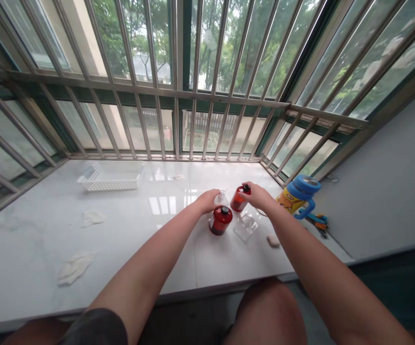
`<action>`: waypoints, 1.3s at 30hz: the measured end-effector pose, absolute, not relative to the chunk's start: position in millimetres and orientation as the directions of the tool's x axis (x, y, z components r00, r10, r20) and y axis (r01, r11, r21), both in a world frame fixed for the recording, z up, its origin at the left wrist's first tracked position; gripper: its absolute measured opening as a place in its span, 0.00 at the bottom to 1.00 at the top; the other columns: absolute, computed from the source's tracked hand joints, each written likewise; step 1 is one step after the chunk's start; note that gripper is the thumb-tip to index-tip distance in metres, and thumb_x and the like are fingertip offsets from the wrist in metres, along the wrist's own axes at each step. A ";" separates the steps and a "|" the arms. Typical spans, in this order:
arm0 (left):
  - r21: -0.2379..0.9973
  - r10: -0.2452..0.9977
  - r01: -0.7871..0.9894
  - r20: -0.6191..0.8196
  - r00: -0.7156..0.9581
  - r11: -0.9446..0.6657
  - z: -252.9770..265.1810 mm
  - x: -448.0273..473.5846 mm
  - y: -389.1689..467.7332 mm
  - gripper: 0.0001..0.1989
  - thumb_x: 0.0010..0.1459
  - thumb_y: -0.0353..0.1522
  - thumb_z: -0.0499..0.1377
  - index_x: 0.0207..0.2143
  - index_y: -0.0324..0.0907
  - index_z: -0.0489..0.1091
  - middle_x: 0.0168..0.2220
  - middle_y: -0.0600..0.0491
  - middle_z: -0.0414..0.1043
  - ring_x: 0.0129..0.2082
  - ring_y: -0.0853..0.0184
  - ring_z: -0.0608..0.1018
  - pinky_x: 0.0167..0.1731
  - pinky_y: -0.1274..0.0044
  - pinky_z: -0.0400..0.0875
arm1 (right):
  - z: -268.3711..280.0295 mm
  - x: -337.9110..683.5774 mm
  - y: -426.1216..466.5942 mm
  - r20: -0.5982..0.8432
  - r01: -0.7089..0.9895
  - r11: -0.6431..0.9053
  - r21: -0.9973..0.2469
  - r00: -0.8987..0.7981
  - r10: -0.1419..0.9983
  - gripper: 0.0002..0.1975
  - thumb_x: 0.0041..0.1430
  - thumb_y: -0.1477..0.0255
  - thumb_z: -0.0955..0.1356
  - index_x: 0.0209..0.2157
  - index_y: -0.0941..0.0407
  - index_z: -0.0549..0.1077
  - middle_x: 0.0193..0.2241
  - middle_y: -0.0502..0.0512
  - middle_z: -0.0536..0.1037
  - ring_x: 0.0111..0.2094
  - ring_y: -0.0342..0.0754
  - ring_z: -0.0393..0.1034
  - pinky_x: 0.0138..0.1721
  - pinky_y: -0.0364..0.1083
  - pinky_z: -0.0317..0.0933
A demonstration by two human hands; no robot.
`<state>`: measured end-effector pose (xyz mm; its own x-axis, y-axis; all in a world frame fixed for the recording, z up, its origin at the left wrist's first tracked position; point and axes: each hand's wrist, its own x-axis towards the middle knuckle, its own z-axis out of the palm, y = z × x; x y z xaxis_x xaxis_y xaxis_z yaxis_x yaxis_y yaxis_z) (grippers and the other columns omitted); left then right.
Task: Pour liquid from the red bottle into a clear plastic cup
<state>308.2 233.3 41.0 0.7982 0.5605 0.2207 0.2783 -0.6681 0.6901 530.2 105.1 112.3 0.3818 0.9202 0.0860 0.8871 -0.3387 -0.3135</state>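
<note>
My right hand [258,195] grips a red translucent bottle [238,200] with a black cap by its upper part, fingers around the cap. My left hand [208,201] is closed at a small clear object [222,197], whose kind I cannot make out. Just in front of that hand, a second red bottle [221,221] with a black cap stands upright on the white countertop [164,258]. To its right lies a crumpled clear plastic piece [245,227]. A small beige object [273,241] rests near my right forearm.
A white plastic basket [110,184] stands at the back left. Crumpled white tissues [76,269] lie on the left. At the right are a blue and yellow mug-like bottle [299,194] and several coloured tools [318,221] by the wall. Metal window bars [177,127] border the back.
</note>
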 end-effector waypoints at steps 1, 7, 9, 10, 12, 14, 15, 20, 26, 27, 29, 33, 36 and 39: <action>0.684 0.569 0.294 0.214 0.794 -0.667 41.5 299.2 236.0 0.28 0.50 0.42 0.73 0.53 0.44 0.77 0.57 0.42 0.79 0.58 0.49 0.79 0.62 0.63 0.72 | 112.8 527.8 111.9 0.077 0.886 -0.343 -0.312 0.384 0.920 0.27 0.65 0.59 0.72 0.61 0.57 0.73 0.53 0.64 0.81 0.49 0.58 0.78 0.47 0.50 0.69; 0.666 0.689 0.432 0.173 0.704 -0.609 53.0 203.6 268.7 0.28 0.52 0.43 0.71 0.55 0.46 0.75 0.58 0.44 0.78 0.59 0.49 0.78 0.63 0.62 0.69 | 127.1 485.2 154.2 0.015 0.909 -0.284 -0.305 0.303 0.953 0.25 0.66 0.59 0.72 0.60 0.56 0.73 0.52 0.64 0.82 0.48 0.58 0.77 0.44 0.48 0.67; 0.660 0.747 0.491 0.166 0.644 -0.569 57.9 161.5 281.0 0.27 0.52 0.44 0.70 0.54 0.47 0.75 0.57 0.45 0.78 0.59 0.49 0.78 0.63 0.62 0.70 | 135.0 461.1 169.3 -0.015 0.926 -0.215 -0.310 0.221 0.975 0.25 0.65 0.59 0.73 0.60 0.54 0.73 0.53 0.62 0.82 0.48 0.57 0.77 0.44 0.48 0.68; 0.657 0.776 0.520 0.161 0.610 -0.545 60.3 139.5 286.0 0.27 0.52 0.45 0.69 0.54 0.47 0.75 0.57 0.45 0.79 0.58 0.49 0.78 0.62 0.62 0.70 | 139.1 447.8 176.5 -0.031 0.934 -0.174 -0.313 0.173 0.985 0.25 0.64 0.59 0.73 0.60 0.53 0.74 0.54 0.61 0.81 0.48 0.57 0.77 0.45 0.48 0.68; 0.653 0.820 0.569 0.147 0.554 -0.501 64.8 95.3 291.8 0.28 0.52 0.46 0.69 0.54 0.47 0.75 0.56 0.46 0.79 0.57 0.49 0.79 0.61 0.62 0.71 | 147.3 418.9 188.2 -0.069 0.944 -0.087 -0.318 0.068 0.995 0.24 0.62 0.59 0.75 0.58 0.50 0.75 0.53 0.59 0.82 0.48 0.57 0.77 0.46 0.49 0.68; 0.650 0.846 0.601 0.128 0.518 -0.466 68.4 52.3 290.1 0.29 0.51 0.47 0.68 0.54 0.47 0.75 0.56 0.47 0.80 0.57 0.49 0.79 0.61 0.62 0.71 | 154.7 387.9 193.7 -0.113 0.947 -0.003 -0.321 -0.035 0.993 0.24 0.59 0.60 0.76 0.56 0.49 0.77 0.50 0.58 0.83 0.46 0.58 0.78 0.45 0.50 0.68; 0.649 0.855 0.612 0.119 0.506 -0.452 69.6 32.0 286.0 0.29 0.51 0.48 0.68 0.54 0.48 0.75 0.57 0.47 0.80 0.57 0.49 0.79 0.61 0.62 0.71 | 157.9 372.0 193.3 -0.135 0.946 0.038 -0.323 -0.086 0.987 0.24 0.58 0.60 0.77 0.55 0.49 0.78 0.48 0.57 0.83 0.44 0.58 0.78 0.44 0.50 0.69; 0.657 0.890 0.656 0.049 0.454 -0.371 69.6 -43.3 237.3 0.31 0.52 0.50 0.69 0.57 0.49 0.75 0.62 0.47 0.77 0.60 0.47 0.78 0.63 0.61 0.71 | 165.5 299.5 163.3 -0.182 0.900 0.249 -0.359 -0.329 0.927 0.26 0.57 0.60 0.77 0.57 0.45 0.78 0.49 0.55 0.83 0.43 0.58 0.78 0.40 0.50 0.68; 0.707 0.893 0.626 0.018 0.449 -0.329 65.3 -64.7 177.5 0.35 0.54 0.49 0.69 0.62 0.51 0.71 0.67 0.46 0.72 0.67 0.46 0.73 0.69 0.56 0.64 | 169.3 264.5 129.1 -0.194 0.867 0.333 -0.370 -0.423 0.885 0.28 0.60 0.59 0.76 0.61 0.45 0.76 0.53 0.56 0.82 0.47 0.60 0.78 0.44 0.50 0.68; 0.720 0.896 0.613 0.027 0.444 -0.325 66.0 -64.9 172.4 0.39 0.52 0.49 0.71 0.64 0.51 0.69 0.69 0.45 0.69 0.69 0.46 0.71 0.71 0.55 0.62 | 172.2 266.4 127.7 -0.198 0.869 0.322 -0.376 -0.415 0.888 0.32 0.59 0.57 0.77 0.64 0.45 0.73 0.57 0.57 0.80 0.50 0.61 0.78 0.45 0.51 0.69; 0.760 0.907 0.562 0.086 0.413 -0.328 69.7 -66.6 165.1 0.46 0.49 0.49 0.73 0.68 0.50 0.65 0.73 0.44 0.62 0.73 0.47 0.66 0.73 0.55 0.59 | 182.2 277.0 125.7 -0.179 0.875 0.290 -0.388 -0.380 0.908 0.40 0.59 0.53 0.77 0.69 0.44 0.67 0.65 0.58 0.73 0.55 0.63 0.76 0.50 0.51 0.69; 0.846 0.938 0.405 0.307 0.160 -0.346 82.8 -77.0 143.7 0.34 0.58 0.51 0.67 0.63 0.48 0.68 0.72 0.45 0.63 0.71 0.52 0.69 0.70 0.55 0.65 | 214.9 318.1 101.4 0.034 0.889 0.260 -0.378 -0.268 0.963 0.30 0.67 0.52 0.71 0.66 0.47 0.70 0.63 0.58 0.75 0.56 0.60 0.75 0.54 0.54 0.68; 0.878 0.933 0.347 0.360 -0.024 -0.330 81.0 -87.1 104.7 0.22 0.61 0.51 0.65 0.50 0.48 0.75 0.62 0.47 0.75 0.60 0.53 0.78 0.62 0.58 0.74 | 223.8 347.9 45.4 0.166 0.892 0.230 -0.389 -0.178 0.970 0.16 0.69 0.58 0.68 0.51 0.50 0.77 0.48 0.57 0.82 0.46 0.56 0.77 0.48 0.52 0.69; 0.935 0.983 0.311 0.140 0.116 -0.169 49.9 -92.6 47.4 0.18 0.63 0.53 0.62 0.37 0.50 0.78 0.40 0.50 0.81 0.39 0.56 0.81 0.44 0.63 0.81 | 182.2 359.8 -34.5 0.113 0.826 0.104 -0.554 -0.049 0.992 0.15 0.71 0.54 0.65 0.40 0.49 0.77 0.35 0.53 0.81 0.33 0.51 0.72 0.38 0.50 0.68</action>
<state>-92.6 47.4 49.9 0.1159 0.9834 0.1396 0.3107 -0.1694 0.9353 359.8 -34.5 182.2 -0.0488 0.9924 0.1133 0.8260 0.1039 -0.5540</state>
